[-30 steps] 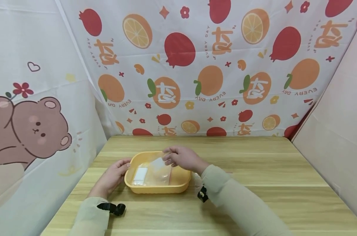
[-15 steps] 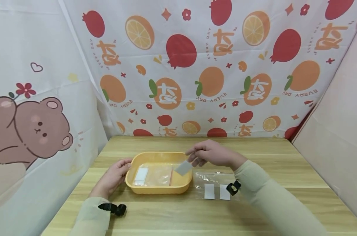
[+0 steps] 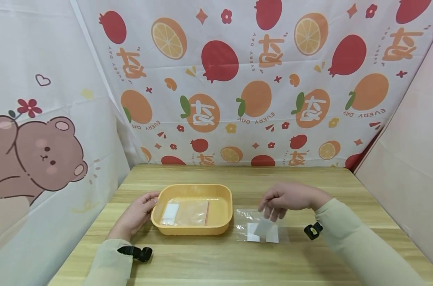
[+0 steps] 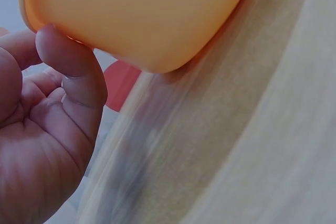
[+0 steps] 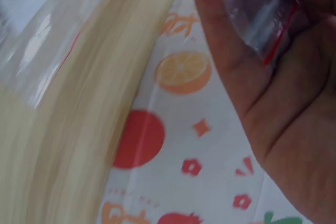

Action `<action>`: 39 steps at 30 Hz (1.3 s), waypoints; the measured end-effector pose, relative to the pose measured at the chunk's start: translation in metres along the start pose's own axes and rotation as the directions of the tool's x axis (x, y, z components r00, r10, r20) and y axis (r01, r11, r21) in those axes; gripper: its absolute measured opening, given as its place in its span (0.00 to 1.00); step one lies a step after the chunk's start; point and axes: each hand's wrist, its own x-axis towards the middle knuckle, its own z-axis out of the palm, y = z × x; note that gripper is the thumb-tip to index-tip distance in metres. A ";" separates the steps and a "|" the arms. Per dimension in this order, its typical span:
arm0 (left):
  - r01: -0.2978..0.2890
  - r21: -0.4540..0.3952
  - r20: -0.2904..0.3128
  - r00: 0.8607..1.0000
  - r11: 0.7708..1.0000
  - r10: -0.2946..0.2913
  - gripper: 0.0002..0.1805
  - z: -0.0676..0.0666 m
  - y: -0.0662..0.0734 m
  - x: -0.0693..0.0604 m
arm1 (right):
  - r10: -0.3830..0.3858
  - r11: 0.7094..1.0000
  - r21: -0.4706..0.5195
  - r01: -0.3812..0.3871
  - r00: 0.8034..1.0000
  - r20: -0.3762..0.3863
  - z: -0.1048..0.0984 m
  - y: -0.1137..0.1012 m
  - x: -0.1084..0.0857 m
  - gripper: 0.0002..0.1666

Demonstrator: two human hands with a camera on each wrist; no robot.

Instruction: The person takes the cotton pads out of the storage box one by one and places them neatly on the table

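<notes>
A yellow tray (image 3: 191, 230) stands left of centre on the table; my left hand (image 3: 139, 210) grips its left rim, and the left wrist view shows the thumb against the tray's wall (image 4: 142, 14). Inside the tray lies a clear bag with a red seal line and a white card (image 3: 170, 212). My right hand (image 3: 286, 200) pinches another clear bag with a card (image 3: 263, 227), hanging above clear bags (image 3: 243, 226) with white cards flat on the table. In the right wrist view the held bag's red-edged corner (image 5: 262, 30) shows against my palm.
The wooden table (image 3: 187, 262) runs up to a fruit-print cloth (image 3: 280, 131) behind. A bear-print cloth (image 3: 101, 159) hangs at the left, a pale cloth (image 3: 409, 159) at the right.
My right hand has moved from over the tray to the right, carrying a bag with a card out above the bags on the table. My left hand has stayed at the tray's rim.
</notes>
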 end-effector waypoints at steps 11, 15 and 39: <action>-0.005 -0.005 -0.002 1.000 1.000 0.005 0.29 -0.002 0.000 0.001 | 0.284 0.959 -0.015 -0.284 0.958 0.047 -0.004 0.044 -0.022 0.21; -0.006 0.002 -0.003 1.000 1.000 0.006 0.29 -0.003 0.000 0.000 | 0.358 0.933 -0.068 -0.354 0.933 0.047 -0.005 0.059 -0.024 0.23; -0.019 -0.008 0.014 1.000 1.000 0.019 0.29 0.000 -0.002 -0.002 | 0.155 0.911 -0.341 -0.232 0.959 -0.238 0.000 0.112 -0.015 0.12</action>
